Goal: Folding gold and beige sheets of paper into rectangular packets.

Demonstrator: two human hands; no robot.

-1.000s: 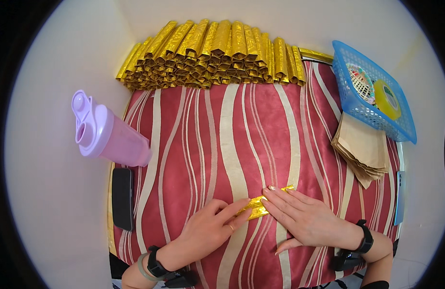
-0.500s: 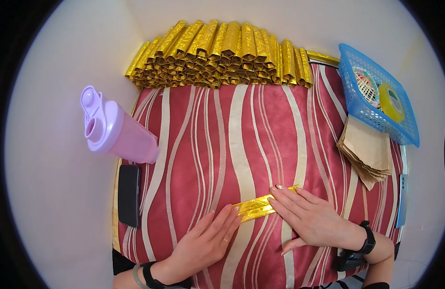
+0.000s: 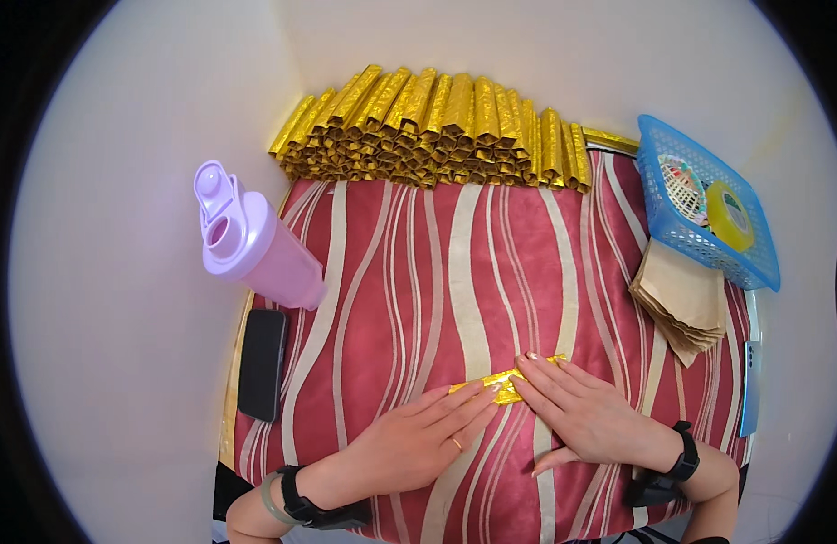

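Nearest, both forearms come in over the near edge of the table [image 3: 396, 308], a black band [image 3: 296, 497] on the left wrist beside a pale bangle [image 3: 272, 499] and another black band [image 3: 686, 453] on the right. The left hand [image 3: 418, 440] lies flat, its fingers stretched out together with the tips on a folded gold strip [image 3: 511, 396]. The right hand [image 3: 586, 417] is also unclenched, fingers flat on the strip's right part, thumb spread toward the near edge; neither hand grasps it. The strip lies under both sets of fingertips, closer to the near edge than the far one, gold showing between them.

Along the left edge lies a black phone [image 3: 262, 365]; along the right edge, a thin blue object [image 3: 750, 390]. Red cloth with wavy pale stripes stretches from the hands toward the far edge. Beyond the phone, a lilac lidded bottle [image 3: 282, 263] stands by the left edge. Opposite, brown paper sheets [image 3: 681, 290] lie just below a blue basket [image 3: 700, 251] at the far right corner, which holds a yellow tape roll [image 3: 729, 218] and a whitish latticed item [image 3: 681, 192]. Gold tubes [image 3: 437, 136] are stacked along the far edge, open ends facing the person.
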